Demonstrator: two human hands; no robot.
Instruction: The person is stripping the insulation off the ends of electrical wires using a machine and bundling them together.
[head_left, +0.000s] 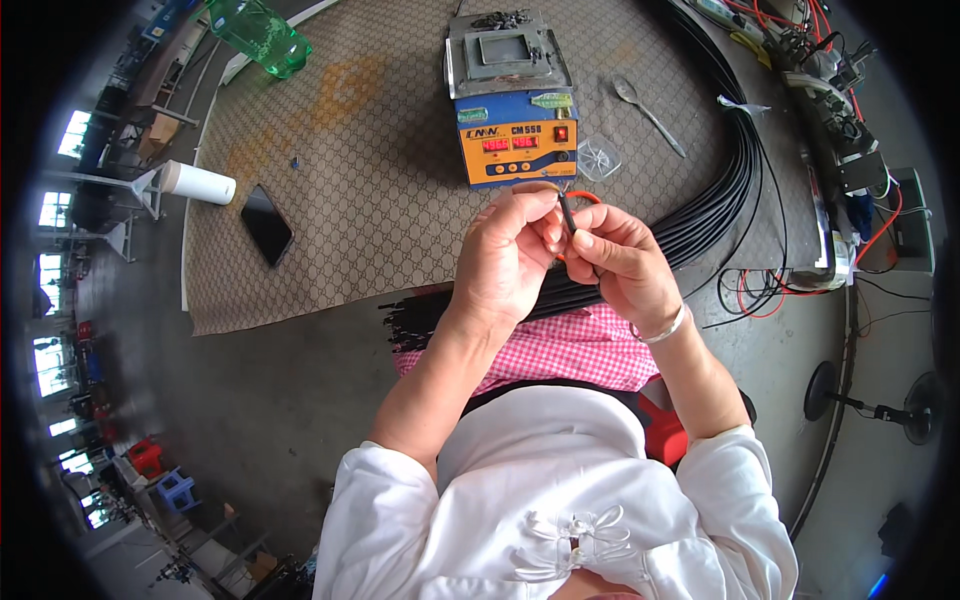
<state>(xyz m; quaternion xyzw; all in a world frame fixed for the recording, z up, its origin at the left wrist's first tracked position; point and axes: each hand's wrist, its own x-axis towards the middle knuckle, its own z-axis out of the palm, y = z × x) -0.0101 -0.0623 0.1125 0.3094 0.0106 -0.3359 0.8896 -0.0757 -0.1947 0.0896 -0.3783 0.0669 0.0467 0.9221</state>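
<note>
We see both hands raised together just in front of the orange-and-blue box-shaped unit (pixel 517 135) that sits on the patterned mat (pixel 350 170) covering the desk (pixel 250 400). The left hand (pixel 505 262) is curled, its thumb and fingertips pinched near the top of a short black cable end (pixel 567 212). The right hand (pixel 625 268) is also closed, thumb and forefinger gripping the same piece just below. The cable end is thin, dark and stands nearly upright between the two sets of fingertips, with a loop of red-orange wire (pixel 585 198) showing just behind it; we cannot tell for sure whether that wire joins the black piece, since the fingers hide the lower part. A silver bangle (pixel 668 327) circles the right wrist.

Below the hands a thick bundle of black cables (pixel 715 205) sweeps from the far right of the desk in a curve toward the person's lap, which is covered by a pink checked cloth (pixel 560 350). On the mat to the left lie a black phone (pixel 266 225) and a white cylinder (pixel 197 183) on its side, with a green plastic bottle (pixel 260 35) farther back. A metal spoon (pixel 648 112) lies to the right of the unit.
</note>
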